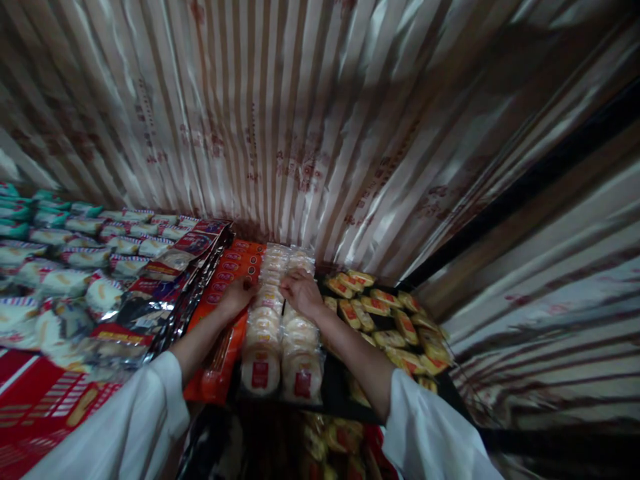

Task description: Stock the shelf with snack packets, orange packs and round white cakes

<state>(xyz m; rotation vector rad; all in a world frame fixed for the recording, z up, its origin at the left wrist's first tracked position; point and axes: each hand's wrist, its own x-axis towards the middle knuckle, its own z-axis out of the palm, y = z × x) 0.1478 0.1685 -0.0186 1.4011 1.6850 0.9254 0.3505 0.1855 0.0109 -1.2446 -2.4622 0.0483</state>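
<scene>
Two rows of round pale pastries in clear packs with red labels lie side by side, the left row (pixel 261 365) and the right row (pixel 303 377). My left hand (pixel 238 297) is closed at the left row's outer edge, over the orange packets; what its fingertips hold, if anything, is hidden. Across the right row lies my right hand (pixel 303 293), its curled fingers pinched together at the plastic between the two rows. Orange packets (pixel 213 353) lie flat just left of the pastries, partly under my left forearm.
Small yellow-wrapped packs (pixel 393 339) lie on a dark surface at right. Dark glossy bags (pixel 165 287) and several white-and-blue packs (pixel 85 259) fill the left, with a red basket (pixel 30 413) below. A striped curtain (pixel 280 120) hangs behind; a dark bar (pixel 500 187) slants at right.
</scene>
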